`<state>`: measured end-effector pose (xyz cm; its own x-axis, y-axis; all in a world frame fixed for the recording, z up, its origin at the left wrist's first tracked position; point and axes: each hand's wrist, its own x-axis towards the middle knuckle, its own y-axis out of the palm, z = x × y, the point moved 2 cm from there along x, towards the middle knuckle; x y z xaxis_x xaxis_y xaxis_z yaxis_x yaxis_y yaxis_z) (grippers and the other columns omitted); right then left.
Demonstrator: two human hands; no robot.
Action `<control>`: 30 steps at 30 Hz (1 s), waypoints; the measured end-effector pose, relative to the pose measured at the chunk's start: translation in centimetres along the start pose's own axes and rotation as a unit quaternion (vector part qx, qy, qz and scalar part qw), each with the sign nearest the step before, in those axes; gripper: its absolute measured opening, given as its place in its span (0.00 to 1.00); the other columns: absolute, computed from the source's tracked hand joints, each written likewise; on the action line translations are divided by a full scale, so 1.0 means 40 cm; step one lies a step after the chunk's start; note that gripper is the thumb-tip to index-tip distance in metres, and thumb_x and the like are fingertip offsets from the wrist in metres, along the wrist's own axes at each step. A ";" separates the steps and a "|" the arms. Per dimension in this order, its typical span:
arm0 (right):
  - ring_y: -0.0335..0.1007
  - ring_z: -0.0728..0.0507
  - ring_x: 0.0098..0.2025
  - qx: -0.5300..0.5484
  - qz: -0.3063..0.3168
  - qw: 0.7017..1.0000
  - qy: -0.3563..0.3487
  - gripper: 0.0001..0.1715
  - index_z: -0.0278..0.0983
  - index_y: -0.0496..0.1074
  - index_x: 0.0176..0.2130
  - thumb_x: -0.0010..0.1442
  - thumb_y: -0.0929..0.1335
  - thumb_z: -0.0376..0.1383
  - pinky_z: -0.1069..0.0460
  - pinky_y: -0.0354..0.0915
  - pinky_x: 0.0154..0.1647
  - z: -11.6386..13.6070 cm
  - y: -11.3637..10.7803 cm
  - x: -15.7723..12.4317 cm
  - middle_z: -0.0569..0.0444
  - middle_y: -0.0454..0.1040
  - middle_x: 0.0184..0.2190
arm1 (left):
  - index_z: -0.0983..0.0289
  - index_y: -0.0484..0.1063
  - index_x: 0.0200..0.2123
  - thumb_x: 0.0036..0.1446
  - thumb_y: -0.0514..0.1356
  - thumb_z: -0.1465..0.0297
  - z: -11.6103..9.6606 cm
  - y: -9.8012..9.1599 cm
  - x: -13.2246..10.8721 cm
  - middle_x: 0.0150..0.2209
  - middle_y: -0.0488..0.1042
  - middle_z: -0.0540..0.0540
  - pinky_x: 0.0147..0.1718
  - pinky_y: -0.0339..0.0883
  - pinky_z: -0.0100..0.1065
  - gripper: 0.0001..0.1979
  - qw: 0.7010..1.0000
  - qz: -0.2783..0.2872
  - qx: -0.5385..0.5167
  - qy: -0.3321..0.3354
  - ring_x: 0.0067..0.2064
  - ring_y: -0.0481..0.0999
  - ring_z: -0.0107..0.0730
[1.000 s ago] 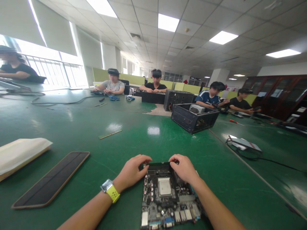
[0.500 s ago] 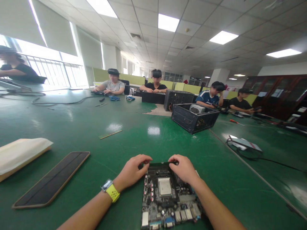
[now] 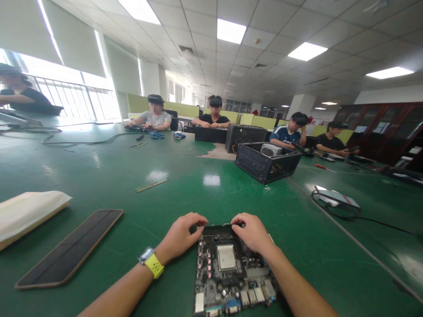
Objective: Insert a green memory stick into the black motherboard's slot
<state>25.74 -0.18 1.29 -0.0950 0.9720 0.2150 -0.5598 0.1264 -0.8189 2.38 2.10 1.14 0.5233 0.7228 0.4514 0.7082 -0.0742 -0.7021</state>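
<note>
A bare motherboard (image 3: 228, 281) lies flat on the green table in front of me, with a square metal-topped processor (image 3: 226, 257) in its socket. Along its far edge runs a thin dark strip, which looks like a memory stick (image 3: 218, 229), at the slots there. My left hand (image 3: 185, 233) is curled with thumb and forefinger closed at the strip's left end; a watch with a yellow band (image 3: 152, 264) is on that wrist. At the right end, my right hand (image 3: 251, 233) pinches likewise. The fingertips partly hide both ends.
On the left lie a dark flat panel (image 3: 71, 251) and a white-covered block (image 3: 29, 215). A thin stick (image 3: 152, 186) lies farther off. Ahead stands an open computer case (image 3: 267, 165); a cabled device (image 3: 337, 198) is at right. Several people sit around the table.
Both hands stay at the motherboard's far edge. The strip between them appears slightly lower and tilted differently. The whole view has shifted a little.
</note>
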 end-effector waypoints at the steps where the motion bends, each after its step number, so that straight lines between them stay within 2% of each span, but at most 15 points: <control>1: 0.69 0.45 0.39 0.000 -0.001 1.000 -0.001 0.09 0.41 0.76 0.33 0.53 0.65 0.37 0.53 0.60 0.42 0.000 0.000 0.000 0.55 0.76 0.35 | 0.62 0.73 0.37 0.57 0.55 0.73 -0.001 0.001 0.000 0.34 0.75 0.52 0.39 0.67 0.33 0.08 1.000 -0.001 0.000 0.003 0.37 0.73 0.33; 15: 0.69 0.46 0.38 0.003 0.000 1.000 -0.002 0.09 0.41 0.76 0.32 0.53 0.66 0.38 0.53 0.60 0.40 0.002 -0.001 0.001 0.56 0.77 0.33 | 0.61 0.73 0.37 0.55 0.57 0.72 -0.007 0.002 0.001 0.34 0.75 0.52 0.38 0.66 0.33 0.07 1.000 -0.003 0.001 0.013 0.36 0.73 0.33; 20: 0.70 0.45 0.39 0.003 0.006 1.000 0.008 0.10 0.42 0.75 0.36 0.53 0.66 0.39 0.52 0.60 0.41 0.001 -0.002 0.002 0.56 0.77 0.36 | 0.62 0.73 0.38 0.54 0.57 0.73 -0.004 0.002 0.002 0.34 0.75 0.52 0.38 0.66 0.33 0.08 1.000 0.001 0.004 0.008 0.36 0.73 0.33; 23: 0.68 0.43 0.42 -0.037 -0.010 0.999 0.006 0.12 0.41 0.75 0.39 0.54 0.67 0.41 0.50 0.59 0.44 0.020 -0.017 -0.003 0.54 0.76 0.39 | 0.62 0.73 0.38 0.54 0.57 0.73 -0.005 0.001 0.005 0.35 0.75 0.52 0.38 0.67 0.33 0.08 1.000 0.000 0.004 0.005 0.37 0.73 0.33; 25: 0.66 0.42 0.45 -0.077 -0.040 0.996 -0.014 0.13 0.41 0.75 0.40 0.56 0.66 0.43 0.48 0.57 0.46 0.053 -0.035 -0.013 0.52 0.75 0.40 | 0.61 0.73 0.39 0.54 0.57 0.73 -0.005 0.002 0.005 0.35 0.75 0.52 0.39 0.67 0.33 0.08 1.000 0.001 0.003 0.003 0.37 0.73 0.33; 27: 0.64 0.42 0.46 -0.098 -0.051 0.992 -0.067 0.14 0.42 0.75 0.39 0.58 0.65 0.46 0.48 0.55 0.46 0.100 -0.048 -0.030 0.52 0.74 0.40 | 0.62 0.73 0.39 0.54 0.57 0.73 -0.004 0.003 0.004 0.35 0.75 0.52 0.39 0.67 0.34 0.09 1.000 0.003 0.003 0.001 0.38 0.73 0.33; 30: 0.64 0.44 0.42 -0.100 0.015 0.976 -0.192 0.17 0.42 0.75 0.38 0.59 0.64 0.49 0.50 0.55 0.43 0.177 -0.044 -0.067 0.53 0.74 0.36 | 0.62 0.73 0.40 0.54 0.58 0.72 -0.003 0.004 0.004 0.36 0.76 0.53 0.40 0.67 0.34 0.09 1.000 0.004 0.000 -0.003 0.38 0.73 0.34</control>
<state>21.14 -4.43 5.91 -0.4325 0.8344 0.3415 -0.3844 0.1720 -0.9070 2.63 2.12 1.18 0.5258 0.7265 0.4423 0.7037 -0.0795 -0.7060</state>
